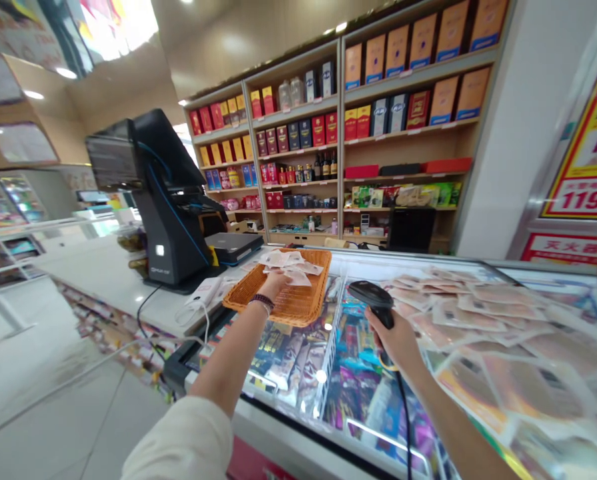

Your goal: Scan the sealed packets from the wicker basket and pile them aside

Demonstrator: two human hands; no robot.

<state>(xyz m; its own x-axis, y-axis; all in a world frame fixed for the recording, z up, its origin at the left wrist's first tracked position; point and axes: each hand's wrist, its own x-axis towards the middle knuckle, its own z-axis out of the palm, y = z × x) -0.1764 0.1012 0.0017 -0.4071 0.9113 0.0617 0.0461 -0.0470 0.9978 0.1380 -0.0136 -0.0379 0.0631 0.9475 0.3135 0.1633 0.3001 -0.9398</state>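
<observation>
My left hand (277, 283) reaches into an orange wicker basket (311, 313) and touches small white-edged flat packets (298, 260) lying there. Its fingers are mostly hidden behind the back of the hand, so whether they grip a packet does not show. In my right hand (397, 340) is a black barcode scanner (371, 293), held by its handle above the glass top of a freezer, its head pointing towards the basket. The scanner's cable (406, 413) hangs down in front of the freezer. Many flat clear packets (483, 313) are spread over the glass to the right.
Wrapped goods (293, 353) lie under the freezer's glass. A black checkout terminal (171, 213) stands on the white counter (98, 267) at left, beside a dark flat device (233, 247). A white cable (143, 342) runs across the left side. Shelves (298, 123) of boxed goods line the back.
</observation>
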